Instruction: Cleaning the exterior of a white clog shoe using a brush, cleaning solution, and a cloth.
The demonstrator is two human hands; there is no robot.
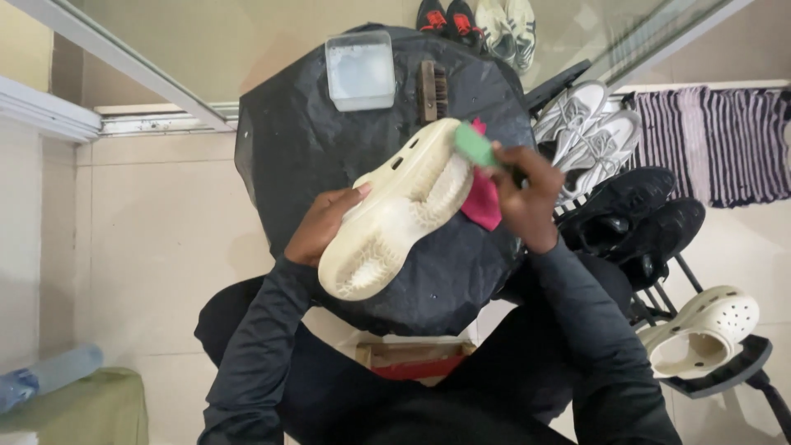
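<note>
Pale floor tiles [156,239] surround a small round tabletop [297,140] draped in black plastic sheeting, seen from straight above.

At the centre, the left hand [323,227] reaches in with the forearm angled up from the lower left, wrist bent, and its grip is clamped on the side of a cream foam clog [395,206]; the thumb lies along the clog's edge and the fingers are hidden under it. The clog is held sole up, tilted above the tabletop, its heel toward the person and its toe pointing away to the upper right. The right hand [527,198] comes in from the right with the elbow low and the wrist cocked inward, its grip closed around a green scrub brush [476,147], which is pressed against the sole near the toe. A pink cloth [482,202] lies just beneath the clog and beside the right hand.

Farther out on the tabletop stand a clear plastic tub [360,70] of cloudy water and, just beside it, a wooden brush [431,91]. To the right, a dark shoe rack [725,367] carries grey sneakers [589,132], black shoes [638,218] and a second cream clog [704,330]. A striped rug [717,140] lies beyond the rack. More shoes [478,21] sit past the tabletop's far edge.
</note>
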